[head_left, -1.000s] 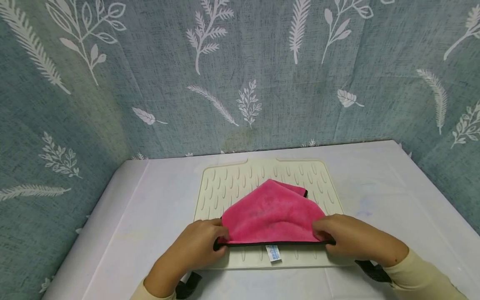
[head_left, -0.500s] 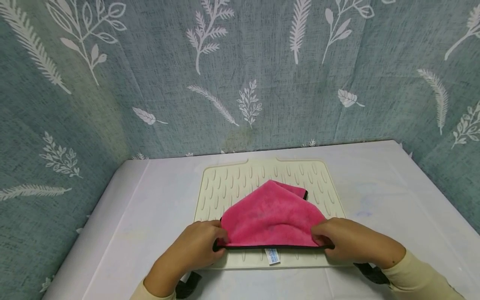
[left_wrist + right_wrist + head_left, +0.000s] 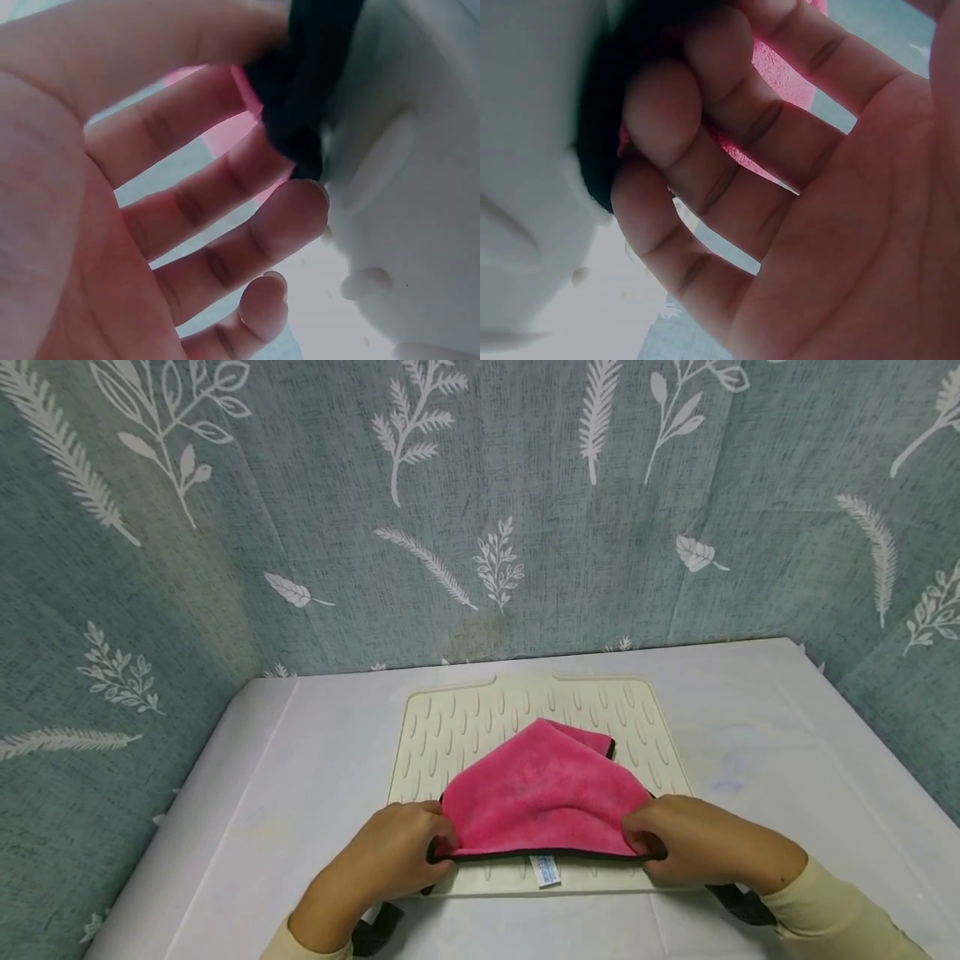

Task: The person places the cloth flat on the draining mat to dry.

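A pink cloth [image 3: 536, 789] with black edging lies folded in a rough peak over a cream ridged mat [image 3: 442, 735]. My left hand [image 3: 397, 847] pinches its near left corner between thumb and fingers. At the near right corner, my right hand [image 3: 693, 839] grips the same black-edged side. Between the hands the near edge runs almost straight, and a small white tag [image 3: 545, 871] sticks out below it. In the left wrist view the black edging [image 3: 300, 97] meets the thumb and upper fingers. The right wrist view has fingertips curled against the dark edging [image 3: 600, 142].
The mat rests on a table with a white cover [image 3: 315, 777]. Teal leaf-patterned fabric [image 3: 480, 527] rises behind the table and along both sides. A dark strap [image 3: 375, 931] shows at the left wrist, another [image 3: 742, 903] at the right.
Both hands have drawn the cloth's near edge slightly toward the body. The right hand has also shifted a little left, while the cloth's far peak has stayed put.
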A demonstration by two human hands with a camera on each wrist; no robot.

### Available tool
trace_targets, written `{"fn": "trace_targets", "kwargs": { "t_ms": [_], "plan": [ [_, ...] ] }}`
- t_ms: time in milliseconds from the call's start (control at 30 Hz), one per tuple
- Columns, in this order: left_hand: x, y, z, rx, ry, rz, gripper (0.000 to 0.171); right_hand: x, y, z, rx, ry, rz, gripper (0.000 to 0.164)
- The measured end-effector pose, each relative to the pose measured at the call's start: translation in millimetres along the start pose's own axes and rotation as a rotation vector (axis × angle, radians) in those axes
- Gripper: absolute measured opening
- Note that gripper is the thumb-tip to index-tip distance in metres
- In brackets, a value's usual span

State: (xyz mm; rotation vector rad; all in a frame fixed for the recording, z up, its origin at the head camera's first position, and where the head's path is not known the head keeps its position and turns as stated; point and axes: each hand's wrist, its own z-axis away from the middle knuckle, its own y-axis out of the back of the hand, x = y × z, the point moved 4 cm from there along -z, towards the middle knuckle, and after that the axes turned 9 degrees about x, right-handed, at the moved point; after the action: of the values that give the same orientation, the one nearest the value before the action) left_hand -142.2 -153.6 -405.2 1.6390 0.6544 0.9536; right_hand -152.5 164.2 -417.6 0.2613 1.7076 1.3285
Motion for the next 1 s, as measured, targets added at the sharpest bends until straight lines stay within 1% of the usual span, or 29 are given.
{"fn": "trace_targets", "kwargs": {
  "t_ms": [67,233,367,500,633,833,1000],
  "plan": [
    [-0.4,-0.2,-0.2,0.005,0.012,0.027,0.008,0.5,-0.7,0.0,0.009,0.005,-0.005,0.029],
    [-1.3,-2.3,-0.7,0.001,0.046,0.086,0.013,2.1,-2.9,-0.6,0.025,0.011,-0.043,0.029],
    [-1.6,-3.1,-1.9,0.002,0.053,0.070,0.010,2.8,-3.3,-2.7,0.041,0.027,-0.032,0.029],
    [-2.0,-5.1,-2.8,-0.004,0.053,0.065,0.009,3.9,-4.2,-3.4,0.043,0.026,-0.016,0.029],
    [-2.3,-7.9,-3.0,-0.016,0.057,0.068,0.011,4.1,-5.1,-3.4,0.038,0.023,-0.020,0.030],
    [-2.2,-8.5,-4.3,0.004,0.046,0.057,0.015,3.5,-4.1,-4.8,0.054,0.017,-0.001,0.031],
    [-1.6,-9.5,-4.2,-0.007,0.044,0.068,0.017,3.1,-4.3,-5.6,0.042,0.004,-0.014,0.030]
  ]
}}
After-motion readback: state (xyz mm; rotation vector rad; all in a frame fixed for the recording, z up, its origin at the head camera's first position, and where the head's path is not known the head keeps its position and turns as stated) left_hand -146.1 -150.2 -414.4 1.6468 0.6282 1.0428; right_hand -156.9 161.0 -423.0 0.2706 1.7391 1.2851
